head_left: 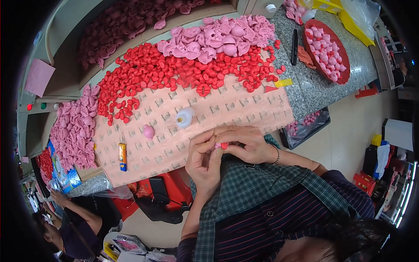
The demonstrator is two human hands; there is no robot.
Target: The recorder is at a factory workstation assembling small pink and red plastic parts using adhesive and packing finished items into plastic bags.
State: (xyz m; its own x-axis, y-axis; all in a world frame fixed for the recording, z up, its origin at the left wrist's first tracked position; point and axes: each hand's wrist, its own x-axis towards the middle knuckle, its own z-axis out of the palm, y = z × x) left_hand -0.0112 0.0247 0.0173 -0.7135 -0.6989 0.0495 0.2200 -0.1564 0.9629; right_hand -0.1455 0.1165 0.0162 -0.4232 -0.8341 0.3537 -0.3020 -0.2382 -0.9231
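Note:
In front of my body, near the mat's front edge, my left hand [203, 160] and my right hand [249, 145] meet with their fingers closed. Between the fingertips they pinch a small pink-and-red piece [224, 146]; its red part shows beside my right thumb, and much of the pink is hidden. Beyond my hands a white squeeze bottle with a narrow tip [186, 117] stands on the peach patterned mat [209, 109]. Left of the bottle lies a single round pink piece [149, 131]. A yellow-and-blue tube [122, 156] lies farther left.
Red pieces [183, 72] heap across the mat's far side, pink shell-like pieces [218, 39] behind them and more pink shells [76, 126] at left. A red basket [327, 52] holds pink-and-red pieces at right, near a black pen-like object [294, 47]. A co-worker [78, 218] sits lower left.

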